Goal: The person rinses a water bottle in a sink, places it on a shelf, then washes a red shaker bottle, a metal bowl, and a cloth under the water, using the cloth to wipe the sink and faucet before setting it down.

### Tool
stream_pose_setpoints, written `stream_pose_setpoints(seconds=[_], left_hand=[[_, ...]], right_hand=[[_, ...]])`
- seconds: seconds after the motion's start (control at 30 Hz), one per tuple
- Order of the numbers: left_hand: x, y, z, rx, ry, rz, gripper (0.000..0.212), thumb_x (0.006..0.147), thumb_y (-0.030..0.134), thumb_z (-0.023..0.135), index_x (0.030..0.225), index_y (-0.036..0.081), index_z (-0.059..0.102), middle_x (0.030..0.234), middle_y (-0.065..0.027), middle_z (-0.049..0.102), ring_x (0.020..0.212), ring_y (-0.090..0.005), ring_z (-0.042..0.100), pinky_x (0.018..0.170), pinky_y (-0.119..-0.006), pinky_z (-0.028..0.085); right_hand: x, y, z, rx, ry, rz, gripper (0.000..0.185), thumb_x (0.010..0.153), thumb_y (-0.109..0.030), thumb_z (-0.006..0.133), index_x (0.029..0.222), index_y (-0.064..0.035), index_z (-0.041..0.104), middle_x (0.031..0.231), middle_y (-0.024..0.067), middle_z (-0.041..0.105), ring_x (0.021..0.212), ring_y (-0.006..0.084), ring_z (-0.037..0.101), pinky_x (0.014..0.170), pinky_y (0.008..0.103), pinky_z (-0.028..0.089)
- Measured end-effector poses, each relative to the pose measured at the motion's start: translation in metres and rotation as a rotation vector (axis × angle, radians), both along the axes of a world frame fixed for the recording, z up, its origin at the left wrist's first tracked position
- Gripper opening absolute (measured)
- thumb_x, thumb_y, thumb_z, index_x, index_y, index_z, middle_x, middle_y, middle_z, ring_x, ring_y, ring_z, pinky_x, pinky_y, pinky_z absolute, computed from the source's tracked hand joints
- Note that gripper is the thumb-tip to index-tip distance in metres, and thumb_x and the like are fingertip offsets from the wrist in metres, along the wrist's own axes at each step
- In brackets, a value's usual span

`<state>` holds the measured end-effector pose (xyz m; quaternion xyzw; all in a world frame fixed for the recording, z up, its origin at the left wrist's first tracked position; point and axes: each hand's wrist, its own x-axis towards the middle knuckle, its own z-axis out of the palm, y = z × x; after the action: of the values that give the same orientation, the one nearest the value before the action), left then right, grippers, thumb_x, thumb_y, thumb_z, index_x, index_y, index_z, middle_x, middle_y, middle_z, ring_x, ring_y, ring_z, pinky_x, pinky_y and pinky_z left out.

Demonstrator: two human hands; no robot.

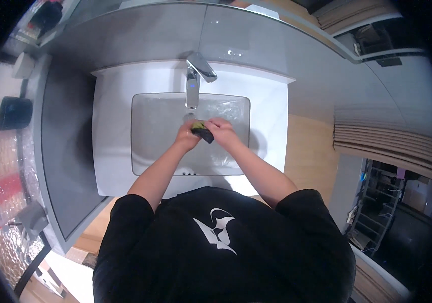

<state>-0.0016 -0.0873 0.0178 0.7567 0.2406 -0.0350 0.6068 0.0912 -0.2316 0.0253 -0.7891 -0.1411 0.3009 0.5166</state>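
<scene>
Both my hands are together over a white rectangular washbasin (155,132), just below a chrome faucet (192,89). Between them is a small dark and yellow-green object, perhaps a sponge or a cloth (204,132). My left hand (188,135) grips its left side, fingers partly hidden. My right hand (221,131) holds its upper right side, thumb and fingers on the yellow-green part. Water seems to run from the spout near my left fingertips, and the basin's right half looks wet and shiny.
A white countertop (113,132) surrounds the basin, with a grey wall (155,36) behind it. A grey panel (68,144) stands at the left; beyond it are a dark cup-like container (15,113) and plastic-wrapped goods. At the far right is a metal rack (377,204).
</scene>
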Motion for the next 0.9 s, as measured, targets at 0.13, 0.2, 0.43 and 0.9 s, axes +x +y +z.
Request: stream_pose_setpoints(seconds=[0.13,0.2,0.43,0.9], left_hand=[[0.004,0.008,0.041,0.316,-0.130,-0.235,0.029,0.070,0.007,0.073,0.093,0.005,0.055,0.097,-0.0132,0.063,0.095,-0.0314,0.063,0.079,-0.041,0.050],[0.009,0.008,0.046,0.453,-0.292,-0.425,0.029,0.068,0.005,0.071,0.092,0.005,0.054,0.095,-0.0137,0.062,0.094,-0.0348,0.061,0.079,-0.043,0.049],[0.013,0.010,0.063,0.681,-0.271,-0.627,0.028,0.077,0.011,0.065,0.102,0.006,0.055,0.097,-0.0152,0.060,0.099,-0.0386,0.058,0.079,-0.045,0.050],[0.042,0.013,0.044,-0.212,0.475,-0.439,0.030,0.067,0.011,0.073,0.095,0.001,0.067,0.086,-0.0104,0.066,0.075,-0.0231,0.062,0.068,-0.038,0.052]], right_hand=[[0.005,-0.021,0.036,0.308,1.001,-0.234,0.040,0.090,-0.041,0.064,0.121,-0.0177,0.057,0.109,0.0083,0.062,0.099,0.0257,0.061,0.082,0.0471,0.053],[0.015,-0.031,0.036,0.294,1.139,-0.071,0.042,0.088,-0.037,0.067,0.123,-0.0187,0.054,0.113,0.0088,0.060,0.099,0.0261,0.061,0.075,0.0463,0.055],[0.031,-0.007,0.057,-0.052,0.953,0.520,0.048,0.078,-0.025,0.076,0.118,-0.0113,0.054,0.099,0.0056,0.062,0.083,0.0172,0.062,0.056,0.0281,0.050],[0.024,0.011,0.050,-0.529,-0.430,0.776,0.032,0.085,-0.019,0.061,0.112,-0.0019,0.060,0.104,0.0197,0.065,0.098,0.0389,0.062,0.084,0.0462,0.051]])
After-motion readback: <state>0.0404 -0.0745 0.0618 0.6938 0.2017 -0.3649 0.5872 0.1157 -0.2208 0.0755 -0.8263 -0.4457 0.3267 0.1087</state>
